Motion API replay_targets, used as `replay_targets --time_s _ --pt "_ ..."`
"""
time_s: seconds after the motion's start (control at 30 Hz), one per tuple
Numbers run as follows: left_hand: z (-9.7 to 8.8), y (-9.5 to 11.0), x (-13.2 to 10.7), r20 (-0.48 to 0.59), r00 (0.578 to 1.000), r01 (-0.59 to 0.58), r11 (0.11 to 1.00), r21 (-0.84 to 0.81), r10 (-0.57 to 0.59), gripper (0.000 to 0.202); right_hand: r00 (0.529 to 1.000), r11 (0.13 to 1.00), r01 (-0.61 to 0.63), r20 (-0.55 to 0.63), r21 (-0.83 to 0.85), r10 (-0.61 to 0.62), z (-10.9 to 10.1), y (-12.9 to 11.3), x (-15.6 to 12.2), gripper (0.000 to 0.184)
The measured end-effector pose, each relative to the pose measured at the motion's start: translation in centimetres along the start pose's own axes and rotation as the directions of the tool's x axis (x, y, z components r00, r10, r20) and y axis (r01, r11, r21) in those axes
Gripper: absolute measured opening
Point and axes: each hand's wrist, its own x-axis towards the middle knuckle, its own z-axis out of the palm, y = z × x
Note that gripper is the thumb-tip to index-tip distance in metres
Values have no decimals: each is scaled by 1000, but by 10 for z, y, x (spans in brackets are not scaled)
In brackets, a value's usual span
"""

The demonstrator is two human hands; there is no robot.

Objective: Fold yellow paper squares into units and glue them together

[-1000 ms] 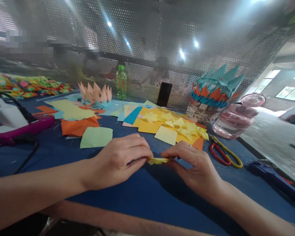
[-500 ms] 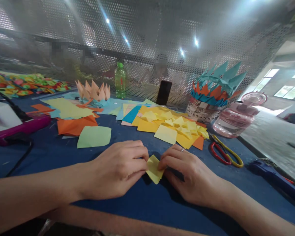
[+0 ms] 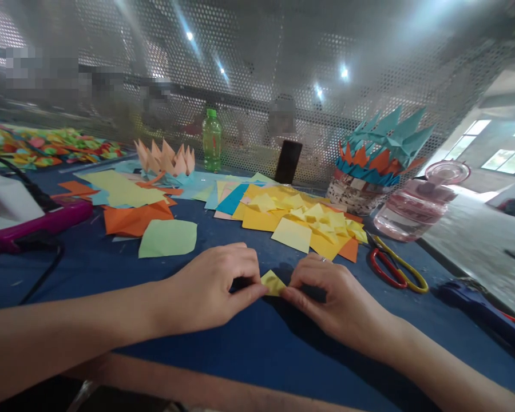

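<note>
A small yellow piece of paper (image 3: 273, 282), folded to a triangle with its point away from me, lies between my hands just above the blue tabletop. My left hand (image 3: 227, 283) pinches its left corner between thumb and fingers. At the right corner, my right hand (image 3: 326, 289), with a ring on one finger, pinches the paper the same way. Beyond my hands lie a pale yellow sheet (image 3: 292, 234) and a heap of folded yellow paper pieces (image 3: 315, 214). A light green sheet (image 3: 168, 238) is left of them.
Right of my hands lie scissors (image 3: 397, 266) and a dark blue tool (image 3: 484, 312). A pink bottle (image 3: 414, 212), a paper-decorated pot (image 3: 356, 189), a phone (image 3: 288, 162) and a green bottle (image 3: 212, 143) stand behind. At left is a magenta power strip (image 3: 60, 220) with cables.
The yellow paper has gone from a diamond shape to a triangle, its near half folded away from me. Both thumbs have come to its near edge.
</note>
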Motion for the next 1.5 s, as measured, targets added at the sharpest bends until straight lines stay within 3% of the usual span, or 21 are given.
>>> replay_targets --time_s 0.17,0.3,0.47,0.97,1.2,1.33,1.5 --pt "4 0 3 -9 993 121 991 53 -120 25 982 981 -189 16 -40 189 3 0 2 20" --pt "5 0 5 -23 983 186 977 109 -184 21 966 965 -260 5 -33 260 7 3 3 9" --pt "4 -1 7 -15 984 179 979 95 -178 8 976 976 -220 -7 -8 219 7 3 3 16" --pt "1 1 7 33 981 191 981 19 -191 10 985 983 -174 3 60 174 7 1 4 12" --pt "0 2 6 10 997 75 993 -92 -74 9 995 994 -51 -85 93 58 8 1 1 14" --pt "0 -1 5 -84 996 -27 998 -48 23 11 991 998 3 -135 70 6 6 0 1 13" --pt "-1 -2 4 -121 988 -91 995 30 94 16 991 996 0 -135 84 11 5 -4 0 11"
